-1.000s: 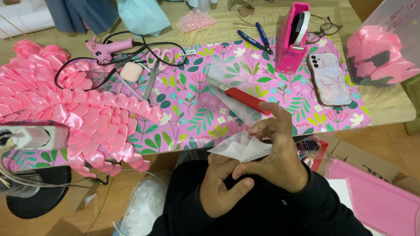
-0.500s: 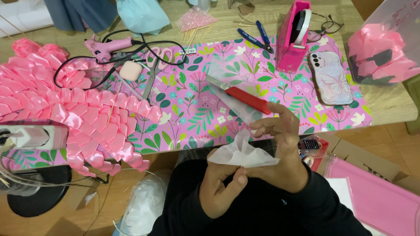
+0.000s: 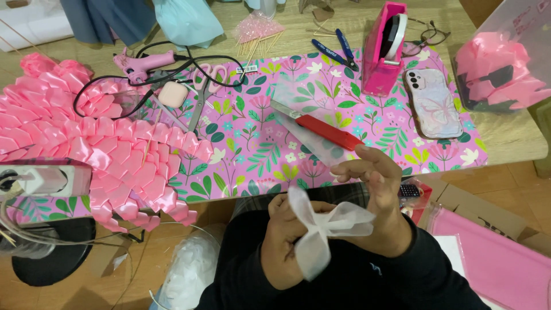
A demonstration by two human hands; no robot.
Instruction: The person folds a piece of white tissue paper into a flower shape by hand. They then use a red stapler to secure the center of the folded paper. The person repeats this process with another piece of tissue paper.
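Note:
Both my hands are close to my chest, below the table edge, working a piece of sheer white ribbon [image 3: 327, 227] folded into a bow shape. My left hand [image 3: 284, 247] pinches the ribbon at its middle from below. My right hand [image 3: 379, 201] holds the right loop, its fingers raised and curled above it. A red utility knife [image 3: 324, 131] lies on the floral pink mat [image 3: 258, 143] just beyond my right hand, on a clear plastic sheet.
A large pink satin ribbon piece [image 3: 86, 143] covers the left. On the table lie a pink glue gun [image 3: 140, 60] with black cord, scissors [image 3: 201, 92], a pink tape dispenser [image 3: 387, 46], a phone [image 3: 430, 103], pliers [image 3: 338, 51] and a bag of pink ribbon [image 3: 499, 72].
My hands have lowered toward my chest and the white ribbon has opened from a crumpled fold into a bow with two loops.

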